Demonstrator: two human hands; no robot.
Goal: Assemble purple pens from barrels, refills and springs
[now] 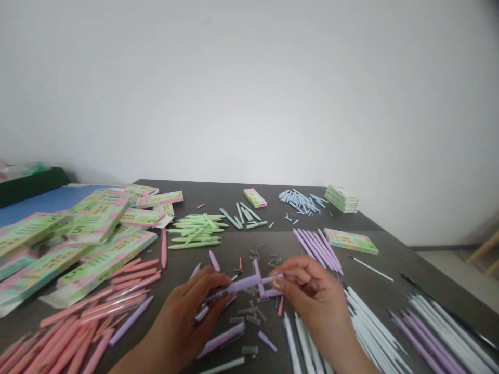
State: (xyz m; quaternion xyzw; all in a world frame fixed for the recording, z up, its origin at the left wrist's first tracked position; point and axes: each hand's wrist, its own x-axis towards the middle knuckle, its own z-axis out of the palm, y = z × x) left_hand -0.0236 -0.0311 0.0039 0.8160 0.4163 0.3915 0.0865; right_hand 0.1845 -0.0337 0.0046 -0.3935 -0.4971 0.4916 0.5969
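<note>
My left hand (185, 317) is closed on a light purple pen barrel (246, 284), held level and pointing right. My right hand (317, 301) pinches a slim light purple pen part (272, 279) between thumb and fingertips, close to the barrel's right end. Whether the two pieces touch, I cannot tell. Under and around the hands lie loose purple pen pieces, such as a barrel (224, 338) and a small pointed piece (267, 341). Short clear tubes (249, 349) and small dark-looking bits (254, 254) are scattered there too.
Pink pens (78, 337) and printed boxes (105, 259) crowd the left. Green pens (197, 231) and blue pen parts (300, 200) lie farther back. Finished-looking purple pens (317, 249), white refills (370, 327) and a flat box (351, 240) sit right. Stacked boxes (342, 199) stand near the back edge.
</note>
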